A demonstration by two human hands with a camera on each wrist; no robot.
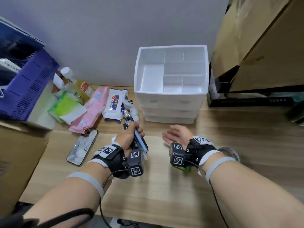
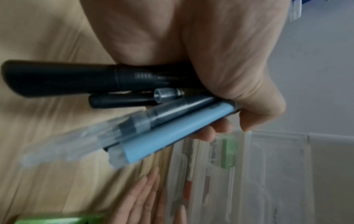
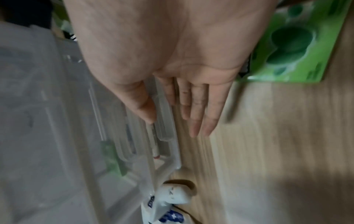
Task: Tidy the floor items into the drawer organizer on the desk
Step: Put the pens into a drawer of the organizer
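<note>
Left hand (image 1: 131, 137) is clenched round a loose bundle of pens (image 2: 122, 109), fanned out and held over the bench (image 1: 164, 186) just in front of the drawer organizer (image 1: 171, 89); right hand (image 1: 177, 134) is released, fingers (image 3: 195, 115) straight, holding nothing. Risk: the splayed pens could slip free or catch a divider on the way into a top compartment. Motion blur hides the pen count and drawer contents.

Soft, even light falls on my worktop (image 1: 164, 186), and the head view bends and smears toward its edges. Both wrist views are dimmer and motion-blurred; a dark shadow covers the lower right of my right wrist view.
</note>
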